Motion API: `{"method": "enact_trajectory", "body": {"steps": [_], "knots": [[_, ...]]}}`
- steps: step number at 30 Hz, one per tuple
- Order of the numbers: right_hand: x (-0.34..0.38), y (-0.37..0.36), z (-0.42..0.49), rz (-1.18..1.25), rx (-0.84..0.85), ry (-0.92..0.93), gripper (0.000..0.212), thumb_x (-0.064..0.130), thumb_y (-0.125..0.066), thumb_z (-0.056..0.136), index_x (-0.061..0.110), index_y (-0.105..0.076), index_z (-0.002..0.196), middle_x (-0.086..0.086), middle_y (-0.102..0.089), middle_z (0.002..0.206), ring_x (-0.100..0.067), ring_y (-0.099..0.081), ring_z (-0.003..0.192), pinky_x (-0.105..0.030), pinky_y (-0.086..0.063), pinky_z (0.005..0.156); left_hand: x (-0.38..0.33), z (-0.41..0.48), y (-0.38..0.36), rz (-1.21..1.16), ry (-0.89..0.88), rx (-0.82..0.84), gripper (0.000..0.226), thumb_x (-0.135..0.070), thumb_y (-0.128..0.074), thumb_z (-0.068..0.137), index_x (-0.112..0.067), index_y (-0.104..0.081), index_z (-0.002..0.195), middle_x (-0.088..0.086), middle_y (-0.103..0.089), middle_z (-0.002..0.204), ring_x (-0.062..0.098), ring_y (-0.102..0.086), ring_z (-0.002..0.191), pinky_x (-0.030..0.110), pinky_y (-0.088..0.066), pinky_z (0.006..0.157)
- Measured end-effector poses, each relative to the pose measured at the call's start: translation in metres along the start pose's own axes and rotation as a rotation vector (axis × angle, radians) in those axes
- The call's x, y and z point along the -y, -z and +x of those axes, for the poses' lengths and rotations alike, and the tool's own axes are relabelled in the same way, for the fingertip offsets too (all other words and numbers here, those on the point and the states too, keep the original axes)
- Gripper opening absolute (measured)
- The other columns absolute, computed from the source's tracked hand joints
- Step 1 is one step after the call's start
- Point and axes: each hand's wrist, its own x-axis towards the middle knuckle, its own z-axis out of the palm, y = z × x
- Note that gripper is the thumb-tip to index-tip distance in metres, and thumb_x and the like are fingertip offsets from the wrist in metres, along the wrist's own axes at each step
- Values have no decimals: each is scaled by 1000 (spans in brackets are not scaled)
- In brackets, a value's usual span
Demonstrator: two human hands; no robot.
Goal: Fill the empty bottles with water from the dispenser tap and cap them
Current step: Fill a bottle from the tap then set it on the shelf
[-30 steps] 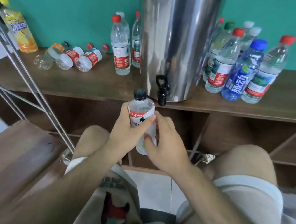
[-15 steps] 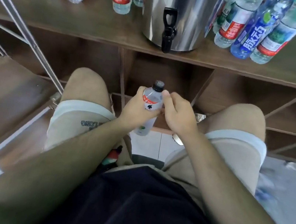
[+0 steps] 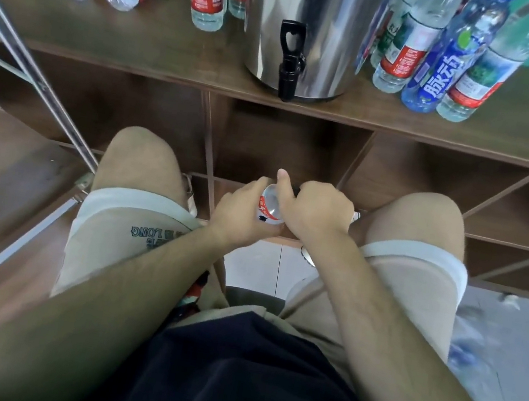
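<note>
Bottle [image 3: 268, 205] came down from tap [image 3: 290, 62] level to between knees, tap now far beyond hands. Left hand [image 3: 240, 210] gripped bottle body. Right hand [image 3: 315, 208] moved from body to top, fingers curled over it, cap hidden. Likely uncapping; filling not begun.

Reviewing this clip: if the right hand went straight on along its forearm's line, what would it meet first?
The small bottle, which the right hand now grips at the top and the left hand holds; past it, likely the left hand, though depth is unclear.
</note>
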Motion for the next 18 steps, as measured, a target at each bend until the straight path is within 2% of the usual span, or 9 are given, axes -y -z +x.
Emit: {"method": "enact_trajectory", "body": {"steps": [4,8,10,12,14,16,18], "knots": [[1,7,12,76,0,170,59,57,-40,104,25,-39,54,5,-44,52,-7,-40,50,-24,-20,49,5,10,2,-90,28,9,63,-37,-89,75,-31,-51,125,-11,-65,109,19,-67,96,41,-63,86],[-5,17,27,62,7,414,52,54,-41,106,25,-34,63,7,-40,59,-11,-39,55,-24,-21,53,11,21,7,-207,17,24,59,-37,-88,71,-41,-50,116,-18,-64,100,12,-69,92,23,-60,74],[-6,21,33,30,-7,484,49,55,-39,107,23,-37,71,9,-37,64,-12,-40,63,-26,-22,56,13,26,11,-247,14,30,58,-38,-87,69,-45,-49,113,-19,-64,100,7,-68,93,20,-59,70],[-4,25,35,-22,-42,494,45,58,-38,107,22,-40,80,11,-32,66,-14,-41,67,-28,-25,57,13,33,16,-255,14,32,59,-38,-86,68,-45,-49,112,-18,-64,99,8,-68,93,18,-57,67],[-1,29,37,-37,-56,460,45,62,-37,105,22,-39,86,11,-32,66,-14,-39,61,-31,-25,53,13,41,23,-243,7,37,60,-37,-86,67,-44,-49,113,-19,-63,99,7,-67,92,14,-53,65],[4,33,43,-5,-24,445,43,63,-36,105,22,-36,90,10,-36,66,-9,-37,55,-30,-23,50,13,52,32,-225,-5,55,58,-39,-85,65,-47,-48,110,-20,-62,98,4,-65,92,11,-48,63],[7,37,53,18,23,467,40,60,-36,106,22,-35,94,9,-40,68,-8,-39,57,-30,-23,50,13,63,40,-226,-7,84,56,-37,-84,64,-45,-50,107,-16,-64,98,7,-66,90,15,-48,66]]}}
